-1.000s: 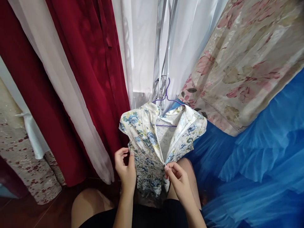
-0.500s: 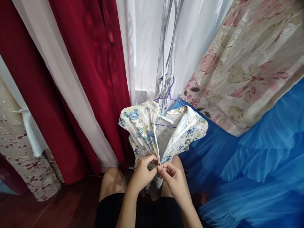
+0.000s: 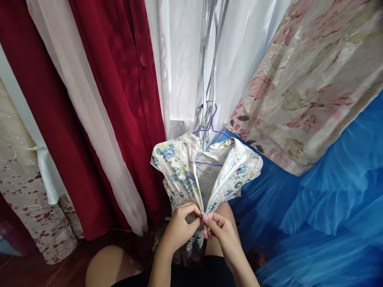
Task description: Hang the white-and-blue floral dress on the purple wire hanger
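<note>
A cream dress (image 3: 182, 159) with blue flowers hangs on a thin purple hanger (image 3: 212, 119), its zipped opening parted in a V at the upper part. At the bottom of that V, my left hand (image 3: 181, 227) pinches the left edge of the opening between thumb and finger. My right hand (image 3: 220, 227) is closed on the zipper just beside it, thumb tip against the fabric; the small pull is hidden by the fingers. Both sets of fingertips nearly touch. Below the hands, the dress's lower part falls bunched between my knees.
Red drapes (image 3: 116, 99) and a pale sheer panel (image 3: 83, 91) hang at the left. White cloth (image 3: 182, 59) with grey ribbons (image 3: 208, 71) is behind the hanger. To the right are a pink-flowered fabric (image 3: 302, 91) and blue ruffled tulle (image 3: 314, 223). The floor (image 3: 72, 267) is dark reddish.
The hands and dress sit slightly lower in view. My left knee has swung outward to the left. Both hands keep their pinch at the foot of the opening.
</note>
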The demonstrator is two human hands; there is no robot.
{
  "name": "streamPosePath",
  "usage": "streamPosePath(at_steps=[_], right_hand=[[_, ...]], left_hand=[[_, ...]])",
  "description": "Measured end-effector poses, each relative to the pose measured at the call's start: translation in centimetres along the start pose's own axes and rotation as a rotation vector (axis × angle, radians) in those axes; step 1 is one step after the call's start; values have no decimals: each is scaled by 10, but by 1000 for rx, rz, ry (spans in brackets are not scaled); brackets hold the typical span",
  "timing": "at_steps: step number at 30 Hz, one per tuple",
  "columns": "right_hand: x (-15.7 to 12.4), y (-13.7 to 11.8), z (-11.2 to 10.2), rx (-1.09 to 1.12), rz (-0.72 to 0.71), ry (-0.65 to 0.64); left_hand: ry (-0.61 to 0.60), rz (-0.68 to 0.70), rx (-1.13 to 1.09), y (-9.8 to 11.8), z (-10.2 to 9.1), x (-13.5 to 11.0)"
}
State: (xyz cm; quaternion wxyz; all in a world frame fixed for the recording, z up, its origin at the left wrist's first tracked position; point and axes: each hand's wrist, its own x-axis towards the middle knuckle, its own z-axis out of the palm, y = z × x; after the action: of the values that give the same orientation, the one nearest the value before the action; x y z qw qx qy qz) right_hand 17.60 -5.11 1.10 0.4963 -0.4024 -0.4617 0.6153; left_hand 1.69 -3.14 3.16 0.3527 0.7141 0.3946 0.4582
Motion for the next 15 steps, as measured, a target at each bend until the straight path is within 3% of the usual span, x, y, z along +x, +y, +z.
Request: streamPosePath(at_steps=[5, 10, 15], right_hand=[[-1, -7, 8, 73, 4, 16], [4, -17, 21, 282, 57, 88], [34, -70, 30, 194, -197, 222]], left_hand=[[34, 18, 27, 0, -4, -5], [7, 29, 1, -4, -2, -3], [-43, 3, 75, 3, 11, -1]])
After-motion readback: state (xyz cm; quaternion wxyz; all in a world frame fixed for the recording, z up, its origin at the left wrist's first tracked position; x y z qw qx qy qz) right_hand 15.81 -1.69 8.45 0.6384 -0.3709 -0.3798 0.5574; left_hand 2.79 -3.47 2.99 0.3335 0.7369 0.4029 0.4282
